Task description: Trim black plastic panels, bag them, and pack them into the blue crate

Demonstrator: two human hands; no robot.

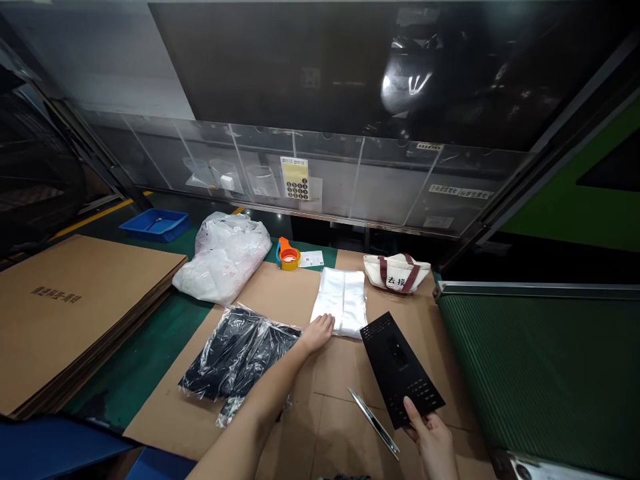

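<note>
- Left hand (316,335) lies flat, its fingers (326,323) spread slightly and touching the near edge of a stack of clear-white plastic bags (340,303).
- Right hand (431,443) grips a black perforated panel (401,370) by its lower edge, fingers (410,408) pinching the panel and tilting it up off the table.
- The panel shows rows of small slots and a darker central recess; no writing can be read on it.
- A slim steel strip (374,423), its exact tool type unclear, lies on a brown cardboard sheet (330,427) just left of the panel.
- A black item sealed in clear plastic (235,357) lies left of the left forearm.
- A canvas tote (397,273) with maroon handles carries Chinese characters, its first reading 去.
- Beyond the bags sit an orange-and-blue tape dispenser (287,255) and a paper slip (311,259).
- A white plastic bundle (223,257) lies farther left, near stacked cardboard sheets (75,313) with illegible dark print.
- A blue tray (155,225) sits beyond them.
- A green conveyor belt (540,373) runs along the right.
- A yellow numbered card (295,178) hangs on a clear panel ahead.
</note>
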